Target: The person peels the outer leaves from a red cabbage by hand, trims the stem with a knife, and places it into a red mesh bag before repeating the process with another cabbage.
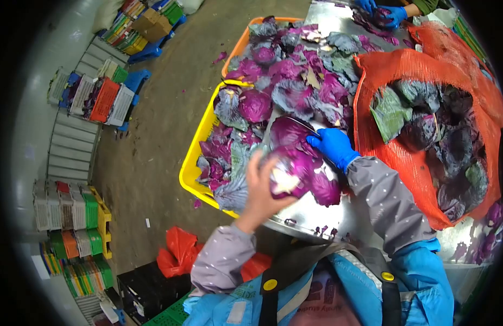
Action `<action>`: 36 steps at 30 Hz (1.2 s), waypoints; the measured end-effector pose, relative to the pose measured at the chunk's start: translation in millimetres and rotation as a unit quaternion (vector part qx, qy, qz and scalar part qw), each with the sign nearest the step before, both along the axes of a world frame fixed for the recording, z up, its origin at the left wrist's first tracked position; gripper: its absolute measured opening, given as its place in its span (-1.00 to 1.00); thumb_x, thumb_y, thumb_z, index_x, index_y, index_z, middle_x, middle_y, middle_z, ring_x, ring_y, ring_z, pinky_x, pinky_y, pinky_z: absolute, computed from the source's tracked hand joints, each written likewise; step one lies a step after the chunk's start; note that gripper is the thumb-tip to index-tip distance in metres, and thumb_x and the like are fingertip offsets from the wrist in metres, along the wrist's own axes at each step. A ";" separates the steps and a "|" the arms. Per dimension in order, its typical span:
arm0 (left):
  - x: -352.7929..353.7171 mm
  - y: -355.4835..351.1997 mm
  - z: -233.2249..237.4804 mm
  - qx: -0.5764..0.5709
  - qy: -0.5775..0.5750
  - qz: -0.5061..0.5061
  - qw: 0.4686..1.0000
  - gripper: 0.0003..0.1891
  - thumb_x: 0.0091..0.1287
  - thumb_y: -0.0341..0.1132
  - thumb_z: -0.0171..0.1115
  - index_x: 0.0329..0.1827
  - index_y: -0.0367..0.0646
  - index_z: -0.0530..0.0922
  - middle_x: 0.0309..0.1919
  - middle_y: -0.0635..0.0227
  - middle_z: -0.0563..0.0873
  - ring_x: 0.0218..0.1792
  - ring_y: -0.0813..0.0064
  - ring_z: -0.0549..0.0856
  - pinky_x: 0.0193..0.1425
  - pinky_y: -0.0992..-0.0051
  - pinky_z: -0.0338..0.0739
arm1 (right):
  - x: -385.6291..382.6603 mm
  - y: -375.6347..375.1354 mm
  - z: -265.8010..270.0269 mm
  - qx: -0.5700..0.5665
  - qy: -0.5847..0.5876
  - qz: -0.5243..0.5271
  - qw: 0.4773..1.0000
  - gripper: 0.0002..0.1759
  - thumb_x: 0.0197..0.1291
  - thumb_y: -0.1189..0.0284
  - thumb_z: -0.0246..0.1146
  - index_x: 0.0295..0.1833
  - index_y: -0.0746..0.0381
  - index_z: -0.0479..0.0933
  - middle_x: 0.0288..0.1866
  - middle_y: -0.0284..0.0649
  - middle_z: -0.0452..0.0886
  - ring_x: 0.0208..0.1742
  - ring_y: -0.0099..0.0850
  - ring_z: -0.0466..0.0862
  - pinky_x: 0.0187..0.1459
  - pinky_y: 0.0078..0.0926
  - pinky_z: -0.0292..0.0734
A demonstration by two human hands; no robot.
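Observation:
My bare left hand [262,187] has its fingers wrapped around the near side of a purple cabbage [295,171] with its pale cut stem end showing. My right hand [334,146], in a blue glove, is closed at the cabbage's far right side. A thin, light-edged strip that looks like a knife blade [307,126] sticks out from its fingers over a loose purple leaf [287,133]; the handle is hidden in the glove. Another purple leaf [326,189] hangs beside the cabbage, above the metal table [311,214].
A yellow crate [190,176] and an orange crate [241,46] hold trimmed leaves at the table's left. An orange-red mesh sack [382,144] of cabbages lies open on the right. Another person's blue-gloved hands [390,16] work on the far side. Stacked crates [102,98] line the wall.

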State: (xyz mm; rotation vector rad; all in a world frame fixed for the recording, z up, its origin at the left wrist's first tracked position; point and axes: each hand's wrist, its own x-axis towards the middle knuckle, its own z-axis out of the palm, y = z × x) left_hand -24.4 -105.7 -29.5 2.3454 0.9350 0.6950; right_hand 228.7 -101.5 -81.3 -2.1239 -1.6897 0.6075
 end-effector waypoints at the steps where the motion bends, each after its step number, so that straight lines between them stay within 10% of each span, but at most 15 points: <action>1: -7.3 3.0 7.5 -0.029 0.030 0.025 0.999 0.08 -0.25 -0.14 0.64 0.41 -0.12 0.23 0.38 -0.04 0.11 0.38 -0.05 0.20 0.46 0.12 0.12 | -3.7 -14.1 2.8 -0.009 0.003 0.000 1.000 -0.49 0.24 -0.03 0.15 -0.26 0.25 0.62 -0.37 0.06 0.63 -0.27 0.01 0.66 -0.22 -0.06 0.50; 10: 11.3 1.8 -6.8 -0.108 -0.074 0.166 0.978 0.04 -0.09 -0.18 0.57 0.41 -0.32 0.10 0.24 -0.02 0.30 0.28 0.12 0.36 0.39 0.27 0.23 | -5.7 -71.7 47.3 -0.126 0.278 0.002 0.952 -0.45 0.26 -0.06 0.15 -0.17 0.29 0.61 -0.36 0.05 0.64 -0.26 -0.03 0.67 -0.19 -0.19 0.51; 17: 30.5 4.7 8.4 -0.015 -0.055 0.093 0.994 0.06 -0.19 -0.14 0.61 0.33 -0.39 0.15 0.22 -0.06 0.32 0.27 0.03 0.36 0.37 0.22 0.26 | -16.5 -68.8 90.4 0.118 0.178 0.107 0.971 -0.45 0.35 0.27 0.09 0.44 -0.11 0.25 0.12 -0.08 0.41 -0.14 -0.04 0.61 -0.22 -0.21 0.55; 32: 53.7 11.2 3.1 0.032 -0.008 0.124 0.992 0.02 -0.18 -0.10 0.58 0.27 -0.51 0.20 0.16 -0.17 0.35 0.18 -0.11 0.42 0.28 0.14 0.34 | -25.9 -16.8 76.9 0.118 0.022 0.155 0.981 -0.45 0.24 0.37 0.10 0.37 -0.18 0.33 0.02 0.03 0.50 -0.12 0.00 0.65 -0.21 -0.17 0.60; 36: 57.9 -10.3 15.5 0.074 0.049 0.088 0.992 0.04 -0.21 -0.10 0.60 0.30 -0.43 0.21 0.21 -0.14 0.33 0.22 -0.11 0.39 0.25 0.10 0.33 | 23.8 15.3 66.7 0.077 -0.056 0.158 0.983 -0.57 0.23 0.32 0.15 0.22 0.08 0.38 -0.24 -0.03 0.63 -0.25 -0.06 0.69 -0.27 -0.14 0.58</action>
